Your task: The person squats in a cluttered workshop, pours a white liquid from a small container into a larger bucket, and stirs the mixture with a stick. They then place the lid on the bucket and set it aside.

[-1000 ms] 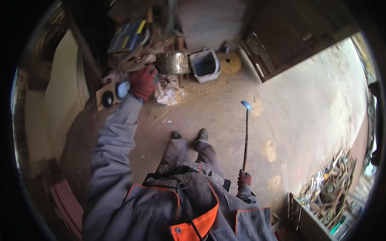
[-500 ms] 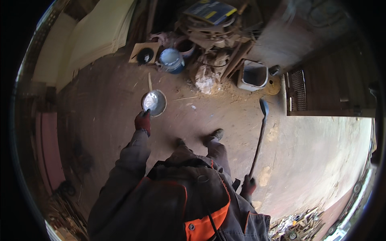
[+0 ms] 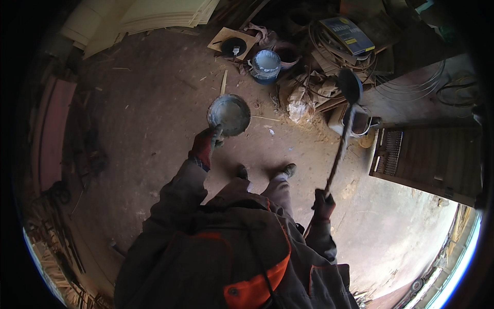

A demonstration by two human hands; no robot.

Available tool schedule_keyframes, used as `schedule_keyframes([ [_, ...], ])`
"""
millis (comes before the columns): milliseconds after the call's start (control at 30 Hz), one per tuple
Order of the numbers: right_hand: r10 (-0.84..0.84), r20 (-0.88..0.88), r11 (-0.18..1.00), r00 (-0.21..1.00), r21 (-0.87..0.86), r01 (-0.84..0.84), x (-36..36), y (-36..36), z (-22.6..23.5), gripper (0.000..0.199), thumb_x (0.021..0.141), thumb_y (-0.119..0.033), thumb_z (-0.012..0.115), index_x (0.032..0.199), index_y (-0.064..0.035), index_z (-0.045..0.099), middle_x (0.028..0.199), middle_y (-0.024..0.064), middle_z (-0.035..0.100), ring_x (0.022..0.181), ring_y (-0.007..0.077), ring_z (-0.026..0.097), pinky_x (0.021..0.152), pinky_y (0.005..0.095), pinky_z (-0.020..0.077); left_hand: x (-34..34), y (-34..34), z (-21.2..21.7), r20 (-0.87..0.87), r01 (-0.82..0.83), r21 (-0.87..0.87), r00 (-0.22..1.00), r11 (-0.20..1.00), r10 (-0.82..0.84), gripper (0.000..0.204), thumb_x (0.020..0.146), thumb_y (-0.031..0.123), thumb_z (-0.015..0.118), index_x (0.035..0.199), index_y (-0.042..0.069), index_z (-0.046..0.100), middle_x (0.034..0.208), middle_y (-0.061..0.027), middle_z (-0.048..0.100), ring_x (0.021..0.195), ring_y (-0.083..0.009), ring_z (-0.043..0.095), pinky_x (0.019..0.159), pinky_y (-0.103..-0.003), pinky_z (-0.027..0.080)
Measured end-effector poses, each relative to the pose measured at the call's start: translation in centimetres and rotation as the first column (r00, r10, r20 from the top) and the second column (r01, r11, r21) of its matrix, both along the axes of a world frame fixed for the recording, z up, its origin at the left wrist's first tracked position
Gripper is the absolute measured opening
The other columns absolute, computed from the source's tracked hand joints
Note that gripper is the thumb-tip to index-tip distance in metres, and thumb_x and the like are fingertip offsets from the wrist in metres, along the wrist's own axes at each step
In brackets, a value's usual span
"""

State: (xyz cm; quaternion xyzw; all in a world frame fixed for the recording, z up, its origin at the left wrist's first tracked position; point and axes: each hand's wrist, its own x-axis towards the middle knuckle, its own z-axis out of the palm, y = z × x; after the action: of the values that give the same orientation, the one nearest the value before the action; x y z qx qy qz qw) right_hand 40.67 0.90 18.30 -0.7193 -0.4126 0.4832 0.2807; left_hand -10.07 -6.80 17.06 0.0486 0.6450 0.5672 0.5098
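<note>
My left hand (image 3: 207, 144), in a red and dark glove, grips the near rim of a round metal bucket (image 3: 229, 114) with a grey-coated inside. A pale wooden stick (image 3: 224, 82) shows just beyond the far rim; whether it touches the bucket I cannot tell. Out to the right, my gloved right hand (image 3: 323, 205) is closed around the lower end of a long-handled ladle (image 3: 340, 149). Its dark round head points up and away from me, in front of the clutter at the back right.
Farther back stand a blue paint bucket (image 3: 265, 67) and a black round lid (image 3: 233, 47) on a board. Paper sacks (image 3: 303, 98) and coiled cable lie beside a white container (image 3: 337, 121). A dark wooden cabinet (image 3: 424, 167) is at right, a pink panel (image 3: 54, 131) at left.
My right hand has raised the ladle, and its head has swung up and farther away. The view has turned, so the bucket in my left hand and the background sit differently in it.
</note>
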Motion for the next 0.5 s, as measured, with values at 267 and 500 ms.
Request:
schedule_keyframes([
  [267,0.424,-0.378,0.893,0.823,0.022,-0.45,-19.3,9.7,9.7,0.042,0.098,-0.029,0.082,0.13,-0.0021,0.074,0.078,-0.0026,0.066,0.057,0.0056,0.056,0.047,0.0262,0.0437,1.7,1.0,5.6,-0.098,0.121,0.123,0.989,0.985,-0.11,0.05,0.104,0.049,0.071,0.127,0.004,0.073,0.111,-0.0039,0.072,0.101,-0.0152,0.066,0.09,-0.035,0.054],
  [500,0.697,-0.183,0.697,0.693,0.4,-0.595,-31.7,12.0,7.3,0.06,0.093,-0.015,0.076,0.149,-0.0038,0.058,0.127,0.0174,0.076,0.107,0.0268,0.077,0.092,0.0417,0.0615,2.4,3.1,7.0,-0.171,0.181,0.148,0.973,0.972,-0.155,0.045,0.114,0.033,0.059,0.14,-0.003,0.065,0.13,-0.0137,0.069,0.118,-0.0214,0.067,0.101,-0.04,0.058],
])
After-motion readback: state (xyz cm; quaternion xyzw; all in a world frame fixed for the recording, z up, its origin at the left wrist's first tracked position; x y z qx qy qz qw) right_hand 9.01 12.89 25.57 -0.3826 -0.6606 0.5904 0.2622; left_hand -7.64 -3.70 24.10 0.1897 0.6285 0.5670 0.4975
